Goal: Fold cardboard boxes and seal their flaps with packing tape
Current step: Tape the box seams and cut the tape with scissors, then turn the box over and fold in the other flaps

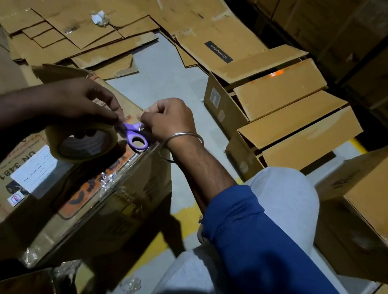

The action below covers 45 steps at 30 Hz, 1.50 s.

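A closed cardboard box with a white label and an orange printed strip lies in front of me, with shiny clear tape along its top edge. My left hand holds a roll of clear packing tape above the box, and its fingertips pinch the tape's free end. My right hand is curled beside it at the box's far corner and grips purple scissors. One handle loop hangs free below the fingers. The blades are mostly hidden between the two hands.
Flattened cardboard sheets cover the floor at the back, with a crumpled white wad on them. Open boxes with raised flaps stand to the right, a sealed box is further right. My grey-trousered knee is beside the box.
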Each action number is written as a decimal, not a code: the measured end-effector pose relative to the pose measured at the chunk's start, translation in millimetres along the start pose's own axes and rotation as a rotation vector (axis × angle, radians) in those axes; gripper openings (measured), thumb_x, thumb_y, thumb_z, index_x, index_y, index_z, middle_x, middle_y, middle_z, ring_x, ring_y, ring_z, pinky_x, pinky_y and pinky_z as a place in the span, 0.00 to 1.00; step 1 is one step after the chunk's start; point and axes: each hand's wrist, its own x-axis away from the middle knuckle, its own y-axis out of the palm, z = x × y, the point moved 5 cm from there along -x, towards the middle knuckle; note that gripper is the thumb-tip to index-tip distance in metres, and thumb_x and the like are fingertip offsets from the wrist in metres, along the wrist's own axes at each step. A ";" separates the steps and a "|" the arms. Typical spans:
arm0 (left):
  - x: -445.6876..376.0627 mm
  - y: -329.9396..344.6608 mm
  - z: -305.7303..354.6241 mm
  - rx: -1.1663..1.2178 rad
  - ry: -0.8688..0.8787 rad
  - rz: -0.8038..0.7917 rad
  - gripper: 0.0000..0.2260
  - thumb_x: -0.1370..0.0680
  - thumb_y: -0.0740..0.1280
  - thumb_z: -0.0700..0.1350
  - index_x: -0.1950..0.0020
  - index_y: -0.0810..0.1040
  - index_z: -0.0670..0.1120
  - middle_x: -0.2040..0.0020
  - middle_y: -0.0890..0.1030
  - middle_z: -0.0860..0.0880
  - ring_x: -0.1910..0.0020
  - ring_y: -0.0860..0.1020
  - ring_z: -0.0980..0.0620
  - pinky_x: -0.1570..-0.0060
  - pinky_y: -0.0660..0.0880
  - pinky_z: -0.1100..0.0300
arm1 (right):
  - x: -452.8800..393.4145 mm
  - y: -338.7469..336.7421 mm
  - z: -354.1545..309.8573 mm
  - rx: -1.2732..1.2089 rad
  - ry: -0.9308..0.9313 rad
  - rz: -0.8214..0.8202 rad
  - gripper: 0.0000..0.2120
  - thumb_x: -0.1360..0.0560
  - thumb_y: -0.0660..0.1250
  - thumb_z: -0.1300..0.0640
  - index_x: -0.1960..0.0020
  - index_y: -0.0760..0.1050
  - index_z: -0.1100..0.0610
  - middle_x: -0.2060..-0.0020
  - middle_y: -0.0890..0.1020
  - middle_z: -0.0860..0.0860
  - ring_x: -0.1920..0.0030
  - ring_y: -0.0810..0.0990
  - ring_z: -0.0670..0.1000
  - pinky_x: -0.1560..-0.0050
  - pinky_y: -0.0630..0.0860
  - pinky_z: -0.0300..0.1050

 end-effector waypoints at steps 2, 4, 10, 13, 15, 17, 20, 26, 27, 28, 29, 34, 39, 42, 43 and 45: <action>-0.9 -2.6 -9.9 -0.056 -0.109 0.033 0.11 0.25 0.75 0.45 0.45 0.82 0.43 0.49 0.83 0.39 0.64 0.82 0.43 0.74 0.77 0.57 | 0.0 4.8 -5.8 0.087 -0.035 0.040 0.07 0.27 0.73 0.60 0.64 0.82 0.58 0.65 0.84 0.51 0.61 0.83 0.53 0.61 0.82 0.46; 0.9 -9.3 -17.6 -0.139 -0.207 0.068 0.18 0.29 0.78 0.49 0.42 0.79 0.44 0.52 0.82 0.38 0.64 0.84 0.41 0.74 0.78 0.55 | 1.1 12.9 -11.4 0.161 -0.065 0.072 0.07 0.26 0.72 0.59 0.63 0.80 0.57 0.64 0.83 0.53 0.61 0.83 0.54 0.63 0.80 0.44; -6.8 -15.5 -17.4 -0.599 -0.248 0.189 0.39 0.42 0.75 0.72 0.40 0.74 0.50 0.49 0.79 0.44 0.51 0.79 0.42 0.50 0.79 0.48 | 7.1 22.2 -18.9 0.352 -0.106 0.056 0.13 0.24 0.72 0.56 0.64 0.72 0.57 0.66 0.76 0.53 0.63 0.77 0.56 0.67 0.70 0.44; -21.2 -11.1 -12.8 -0.791 -0.216 0.245 0.35 0.37 0.75 0.73 0.40 0.73 0.53 0.49 0.80 0.45 0.51 0.79 0.42 0.46 0.79 0.43 | 6.4 22.5 -18.0 0.434 -0.100 0.033 0.20 0.23 0.72 0.54 0.66 0.63 0.54 0.66 0.70 0.51 0.59 0.76 0.58 0.63 0.68 0.45; -24.8 -4.1 -2.3 -0.850 -0.188 0.242 0.32 0.34 0.76 0.70 0.40 0.72 0.53 0.50 0.79 0.45 0.51 0.78 0.43 0.47 0.79 0.43 | 8.5 21.0 -19.2 0.477 -0.128 0.044 0.16 0.22 0.72 0.55 0.62 0.66 0.55 0.62 0.75 0.53 0.54 0.80 0.60 0.60 0.70 0.46; -22.7 2.7 7.7 -0.917 -0.166 0.246 0.29 0.31 0.76 0.67 0.39 0.72 0.53 0.51 0.76 0.46 0.51 0.77 0.44 0.49 0.79 0.44 | 11.6 17.0 -20.5 0.501 -0.182 0.086 0.14 0.23 0.73 0.53 0.46 0.71 0.57 0.51 0.80 0.58 0.50 0.81 0.61 0.59 0.70 0.48; -17.4 6.5 11.3 -0.926 -0.195 0.205 0.28 0.28 0.76 0.62 0.34 0.72 0.53 0.50 0.76 0.46 0.51 0.77 0.45 0.49 0.80 0.46 | 11.4 4.7 -22.3 0.628 -0.267 0.152 0.22 0.24 0.73 0.44 0.37 0.73 0.53 0.48 0.83 0.56 0.51 0.81 0.60 0.59 0.73 0.48; -0.1 10.0 34.1 -1.015 -0.070 0.237 0.28 0.27 0.76 0.61 0.32 0.72 0.53 0.43 0.80 0.48 0.45 0.78 0.46 0.58 0.74 0.53 | 21.3 -32.4 -8.1 0.508 -0.271 0.213 0.10 0.20 0.64 0.46 0.48 0.80 0.50 0.55 0.85 0.51 0.56 0.81 0.57 0.59 0.77 0.47; 3.3 13.4 39.6 -1.035 -0.019 0.270 0.27 0.27 0.75 0.61 0.32 0.73 0.53 0.43 0.81 0.48 0.45 0.79 0.46 0.59 0.72 0.54 | 22.3 -38.4 -3.8 0.500 -0.270 0.222 0.09 0.20 0.64 0.47 0.48 0.81 0.50 0.56 0.85 0.50 0.57 0.81 0.56 0.58 0.79 0.47; 7.2 16.9 44.7 -1.036 0.035 0.311 0.26 0.27 0.75 0.60 0.33 0.74 0.52 0.44 0.82 0.48 0.46 0.80 0.45 0.59 0.72 0.53 | 23.2 -43.7 -0.1 0.497 -0.268 0.226 0.09 0.20 0.64 0.49 0.49 0.82 0.50 0.57 0.85 0.49 0.57 0.82 0.55 0.58 0.79 0.47; 10.8 21.0 49.5 -1.019 0.085 0.351 0.26 0.27 0.75 0.60 0.33 0.75 0.52 0.45 0.82 0.48 0.46 0.80 0.45 0.56 0.74 0.52 | 24.8 -49.7 2.8 0.496 -0.266 0.228 0.09 0.20 0.63 0.50 0.49 0.82 0.50 0.57 0.85 0.49 0.57 0.82 0.55 0.59 0.78 0.46; 21.6 49.2 72.6 -0.925 0.227 0.447 0.23 0.26 0.73 0.62 0.37 0.76 0.52 0.47 0.82 0.46 0.46 0.80 0.42 0.44 0.74 0.44 | 38.3 -83.0 14.3 0.470 -0.262 0.276 0.09 0.22 0.63 0.53 0.51 0.83 0.50 0.59 0.85 0.48 0.59 0.82 0.53 0.62 0.76 0.43; 28.4 89.0 115.1 -0.755 0.346 0.491 0.13 0.22 0.69 0.60 0.43 0.77 0.55 0.51 0.81 0.51 0.52 0.80 0.45 0.55 0.77 0.50 | 63.8 -140.1 32.3 0.349 -0.353 0.347 0.09 0.24 0.65 0.55 0.54 0.84 0.50 0.64 0.83 0.46 0.61 0.80 0.49 0.60 0.77 0.46; 32.8 137.8 150.2 -0.613 0.429 0.500 0.08 0.20 0.63 0.59 0.48 0.76 0.57 0.56 0.81 0.54 0.55 0.81 0.45 0.60 0.79 0.51 | 93.0 -185.5 57.5 0.251 -0.371 0.350 0.08 0.22 0.67 0.57 0.52 0.85 0.52 0.61 0.85 0.44 0.59 0.82 0.44 0.56 0.79 0.46; 33.6 157.9 163.0 -0.588 0.471 0.496 0.08 0.20 0.62 0.59 0.48 0.76 0.57 0.56 0.81 0.54 0.56 0.81 0.45 0.61 0.78 0.51 | 103.5 -202.7 69.5 0.227 -0.361 0.369 0.08 0.21 0.67 0.58 0.52 0.85 0.53 0.60 0.85 0.44 0.58 0.82 0.43 0.55 0.79 0.45; 35.4 199.9 188.8 -0.533 0.578 0.469 0.08 0.19 0.62 0.58 0.49 0.75 0.56 0.55 0.81 0.55 0.56 0.81 0.47 0.62 0.77 0.53 | 127.3 -239.3 98.9 0.220 -0.322 0.418 0.07 0.20 0.68 0.59 0.52 0.85 0.53 0.59 0.86 0.44 0.58 0.82 0.42 0.56 0.79 0.43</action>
